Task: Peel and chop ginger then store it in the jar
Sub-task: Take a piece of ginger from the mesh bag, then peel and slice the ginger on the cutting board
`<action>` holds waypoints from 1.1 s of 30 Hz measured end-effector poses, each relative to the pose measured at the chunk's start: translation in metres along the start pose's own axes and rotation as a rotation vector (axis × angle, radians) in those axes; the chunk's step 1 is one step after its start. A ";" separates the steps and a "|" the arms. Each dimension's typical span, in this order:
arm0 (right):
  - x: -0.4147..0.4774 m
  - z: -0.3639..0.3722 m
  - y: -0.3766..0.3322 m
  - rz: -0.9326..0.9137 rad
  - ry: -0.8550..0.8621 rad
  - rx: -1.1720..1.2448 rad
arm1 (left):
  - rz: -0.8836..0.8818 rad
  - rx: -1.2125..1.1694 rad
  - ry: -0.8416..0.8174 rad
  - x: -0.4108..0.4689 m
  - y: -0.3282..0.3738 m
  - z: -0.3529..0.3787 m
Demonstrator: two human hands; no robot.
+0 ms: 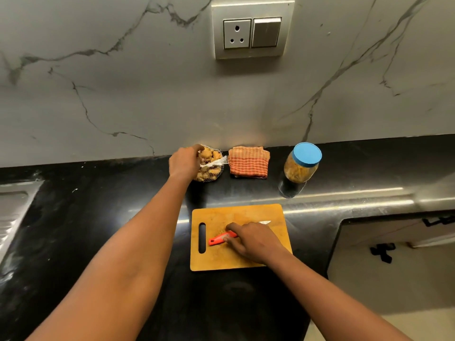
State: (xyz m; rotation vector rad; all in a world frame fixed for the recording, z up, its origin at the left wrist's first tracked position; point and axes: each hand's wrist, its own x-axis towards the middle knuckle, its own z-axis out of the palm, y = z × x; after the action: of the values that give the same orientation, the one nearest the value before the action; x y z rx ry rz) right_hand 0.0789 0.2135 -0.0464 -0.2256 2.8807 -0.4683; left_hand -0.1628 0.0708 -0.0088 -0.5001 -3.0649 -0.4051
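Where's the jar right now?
In the head view the jar stands on the black counter near the wall, right of the folded checked cloth and beyond the far right corner of the cutting board.

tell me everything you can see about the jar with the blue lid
The jar is clear, glass or plastic, with a round blue lid closed on top. Yellowish-tan pieces show through its wall. It stands on the black counter near the marble wall, right of the folded checked cloth and apart from it. Nothing else touches it.
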 end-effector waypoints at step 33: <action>-0.009 0.000 -0.031 0.256 0.176 0.066 | -0.059 -0.744 -0.354 -0.099 0.004 -0.007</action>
State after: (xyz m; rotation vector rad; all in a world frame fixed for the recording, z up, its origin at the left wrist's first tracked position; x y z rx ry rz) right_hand 0.0910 0.1861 -0.0344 0.2027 2.9977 -0.5577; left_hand -0.0679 0.0424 -0.0062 -0.5249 -3.1553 -1.6423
